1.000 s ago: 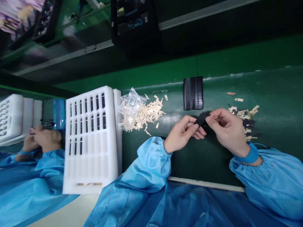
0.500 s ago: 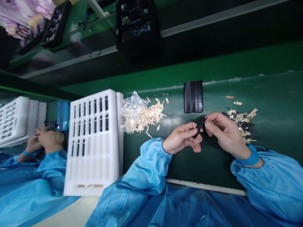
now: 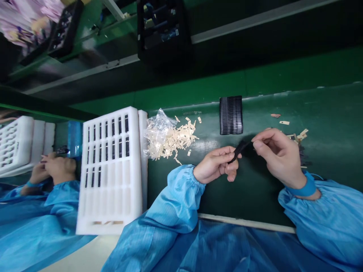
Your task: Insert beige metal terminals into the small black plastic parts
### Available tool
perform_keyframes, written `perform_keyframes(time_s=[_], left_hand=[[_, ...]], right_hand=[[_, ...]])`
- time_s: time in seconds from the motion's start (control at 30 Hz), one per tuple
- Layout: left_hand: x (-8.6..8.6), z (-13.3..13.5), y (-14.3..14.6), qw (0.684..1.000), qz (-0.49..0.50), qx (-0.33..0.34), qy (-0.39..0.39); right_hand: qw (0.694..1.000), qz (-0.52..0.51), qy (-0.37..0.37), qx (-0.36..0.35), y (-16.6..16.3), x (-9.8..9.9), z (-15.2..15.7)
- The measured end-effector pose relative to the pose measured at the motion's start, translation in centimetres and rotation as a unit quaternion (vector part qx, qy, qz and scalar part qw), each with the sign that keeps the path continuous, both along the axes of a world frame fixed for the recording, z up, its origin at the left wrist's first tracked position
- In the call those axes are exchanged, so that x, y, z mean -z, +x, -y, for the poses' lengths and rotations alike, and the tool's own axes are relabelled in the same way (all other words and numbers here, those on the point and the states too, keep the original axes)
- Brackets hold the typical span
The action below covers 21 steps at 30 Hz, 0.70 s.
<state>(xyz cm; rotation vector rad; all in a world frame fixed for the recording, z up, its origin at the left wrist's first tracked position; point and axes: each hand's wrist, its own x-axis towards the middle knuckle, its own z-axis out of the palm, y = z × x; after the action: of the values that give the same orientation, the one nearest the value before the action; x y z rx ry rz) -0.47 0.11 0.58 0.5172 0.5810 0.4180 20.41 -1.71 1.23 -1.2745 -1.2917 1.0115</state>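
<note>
My left hand (image 3: pixel 217 162) grips a slim black strip-shaped part (image 3: pixel 236 152) between thumb and fingers, tilted up to the right. Just right of that part, my right hand (image 3: pixel 276 153) is closed in a pinch. Something thin and dark seems to run from the part's upper end to its fingertips, too small to name. Beyond both hands stands a neat stack of similar-looking black parts (image 3: pixel 231 115). A scatter of cream tabs and dark pieces (image 3: pixel 303 151) lies partly hidden behind my right hand.
Left of my hands, cream tabs (image 3: pixel 176 141) spill from a clear plastic bag (image 3: pixel 161 122). A white foam tray (image 3: pixel 113 192) with black parts in several slots stands beyond them. A co-worker's hands (image 3: pixel 55 168) are at far left. A dark bin (image 3: pixel 164 34) sits on the shelf above.
My right hand has moved right and slightly up, away from the black part, widening the gap between the hands. My left hand has shifted slightly left, still holding the part.
</note>
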Motion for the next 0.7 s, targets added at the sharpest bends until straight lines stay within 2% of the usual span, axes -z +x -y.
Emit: perform_keyframes(time_s=[0.1,0.3,0.53,0.7], left_hand=[[-0.01,0.03,0.08,1.0,-0.016,0.001,0.002],[0.08,0.0,0.17,1.0,-0.025,0.012,0.006],[-0.1,-0.14,0.07,1.0,-0.024,0.015,0.003],[-0.28,-0.15,0.15,0.999,-0.031,0.017,0.007]], right_hand=[[1.0,0.006,0.01,-0.01,0.07,-0.16,-0.19],[0.999,0.019,-0.039,-0.015,-0.09,-0.02,-0.12],[0.997,0.079,-0.011,-0.017,-0.02,-0.02,-0.04],[0.995,0.091,-0.031,-0.011,-0.09,0.02,0.05]])
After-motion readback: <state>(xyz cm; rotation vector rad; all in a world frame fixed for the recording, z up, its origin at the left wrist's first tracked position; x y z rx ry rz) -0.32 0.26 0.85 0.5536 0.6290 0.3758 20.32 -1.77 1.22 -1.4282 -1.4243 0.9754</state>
